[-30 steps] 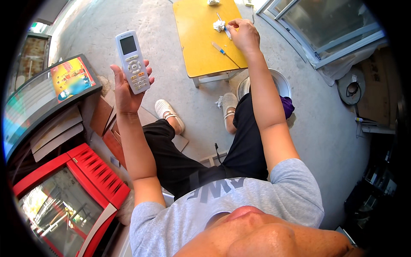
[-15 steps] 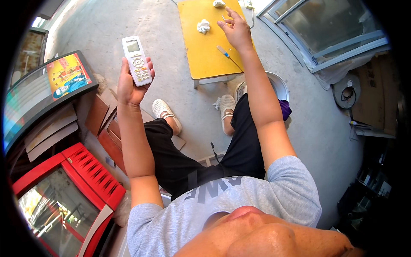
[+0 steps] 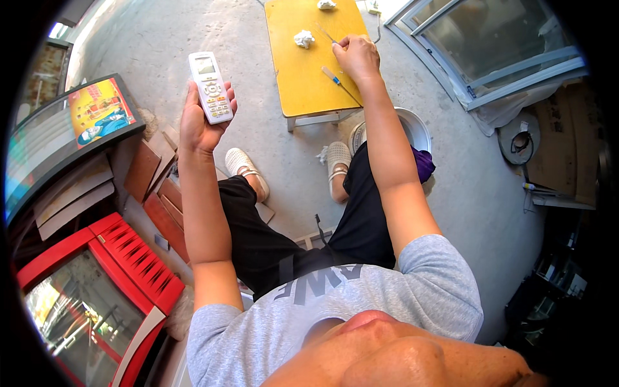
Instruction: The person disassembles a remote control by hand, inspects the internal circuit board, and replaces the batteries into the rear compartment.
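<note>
A white remote control (image 3: 211,90), with a small grey screen and rows of buttons, lies face up in my left hand (image 3: 201,126), the fingers wrapped round its lower half. Over the right side of the yellow table, my right hand (image 3: 358,59) pinches a slim screwdriver (image 3: 327,34). Its thin metal shaft points away to the left, and most of its handle is hidden in my fingers. Close by on the tabletop rests a second screwdriver (image 3: 331,75) with a blue and clear handle. Crumpled white tissue (image 3: 304,39) sits left of my right hand.
The small yellow table (image 3: 290,87) stands ahead of my feet. Beside its near right corner is a white bucket (image 3: 416,126) with a purple cloth (image 3: 424,165) by it. Framed glass panels (image 3: 496,48) lean at the right. A red-framed machine (image 3: 138,258) and boards (image 3: 143,171) crowd the left.
My right hand has come down slightly nearer, and its spread fingers have closed on the slim screwdriver. The remote control stays in my left hand, shifted a little up and to the right.
</note>
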{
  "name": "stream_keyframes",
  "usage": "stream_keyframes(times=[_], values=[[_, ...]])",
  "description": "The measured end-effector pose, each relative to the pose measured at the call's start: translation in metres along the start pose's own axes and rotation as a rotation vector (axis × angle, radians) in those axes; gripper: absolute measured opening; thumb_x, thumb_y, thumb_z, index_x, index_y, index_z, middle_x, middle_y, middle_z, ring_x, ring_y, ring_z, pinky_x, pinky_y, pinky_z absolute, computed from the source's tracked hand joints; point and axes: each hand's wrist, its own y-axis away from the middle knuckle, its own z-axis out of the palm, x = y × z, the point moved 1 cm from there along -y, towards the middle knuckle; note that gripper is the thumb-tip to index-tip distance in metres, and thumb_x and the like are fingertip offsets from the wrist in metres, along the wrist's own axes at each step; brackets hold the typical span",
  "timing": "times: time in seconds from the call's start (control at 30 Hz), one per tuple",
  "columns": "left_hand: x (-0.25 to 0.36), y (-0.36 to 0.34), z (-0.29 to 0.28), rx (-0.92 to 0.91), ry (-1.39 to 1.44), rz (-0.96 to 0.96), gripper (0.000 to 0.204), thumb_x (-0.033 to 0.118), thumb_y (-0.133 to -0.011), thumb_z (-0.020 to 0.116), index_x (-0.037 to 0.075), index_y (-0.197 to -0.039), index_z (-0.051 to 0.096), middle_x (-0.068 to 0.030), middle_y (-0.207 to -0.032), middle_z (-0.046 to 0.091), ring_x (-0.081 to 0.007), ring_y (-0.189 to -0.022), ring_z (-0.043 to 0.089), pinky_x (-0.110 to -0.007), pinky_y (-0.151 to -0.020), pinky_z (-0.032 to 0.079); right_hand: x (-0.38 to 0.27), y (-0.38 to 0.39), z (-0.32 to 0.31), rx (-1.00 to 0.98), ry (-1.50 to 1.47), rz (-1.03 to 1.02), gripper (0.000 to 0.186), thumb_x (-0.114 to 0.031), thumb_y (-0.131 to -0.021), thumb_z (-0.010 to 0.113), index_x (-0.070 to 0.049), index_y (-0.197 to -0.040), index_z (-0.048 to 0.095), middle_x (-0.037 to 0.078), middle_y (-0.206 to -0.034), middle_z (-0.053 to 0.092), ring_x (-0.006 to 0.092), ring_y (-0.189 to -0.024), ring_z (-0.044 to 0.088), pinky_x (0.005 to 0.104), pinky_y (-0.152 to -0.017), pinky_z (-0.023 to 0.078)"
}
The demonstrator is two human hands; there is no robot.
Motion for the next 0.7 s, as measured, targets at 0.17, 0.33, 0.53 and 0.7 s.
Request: stream_keyframes(times=[0.17,0.33,0.53,0.7], values=[[0.0,0.003,-0.001,0.005,-0.012,0.028,0.054,0.047,-0.104,0.037,0.007,-0.14,0.041,-0.0158,-0.126,0.056,-0.0281,-0.101,0.062,-0.042,-0.085,0.056,0.02,0.001,-0.026,0.004,-0.17,0.112,0.035,-0.022,-0.087,0.062,0.002,-0.112,0.055,0.027,-0.107,0.062,0.0409,-0.109,0.059,0.0469,-0.094,0.047],[-0.002,0.008,0.001,0.02,-0.014,0.046,0.055,0.047,-0.104,0.036,0.007,-0.142,0.04,-0.0156,-0.126,0.056,-0.0277,-0.101,0.061,-0.042,-0.084,0.056,0.022,0.016,-0.028,-0.195,0.118,0.028,0.045,-0.029,-0.093,0.06,0.004,-0.12,0.046,0.031,-0.117,0.059,0.042,-0.112,0.057,0.0478,-0.094,0.046],[-0.008,0.017,0.005,-0.006,0.011,0.043,0.056,0.048,-0.104,0.035,0.007,-0.142,0.038,-0.0163,-0.125,0.056,-0.0276,-0.099,0.062,-0.043,-0.083,0.056,0.015,0.016,-0.023,-0.171,0.103,0.195,0.043,-0.033,-0.093,0.06,0.0,-0.119,0.053,0.023,-0.112,0.066,0.0397,-0.104,0.064,0.0458,-0.092,0.048],[-0.01,0.027,0.004,0.029,-0.05,0.079,0.061,0.052,-0.103,0.032,0.005,-0.142,0.035,-0.0166,-0.119,0.057,-0.0247,-0.097,0.062,-0.04,-0.081,0.057,-0.023,0.048,-0.037,-0.155,-0.047,-0.016,0.04,-0.039,-0.089,0.066,-0.006,-0.11,0.062,0.016,-0.104,0.07,0.0358,-0.1,0.066,0.0454,-0.086,0.05]])
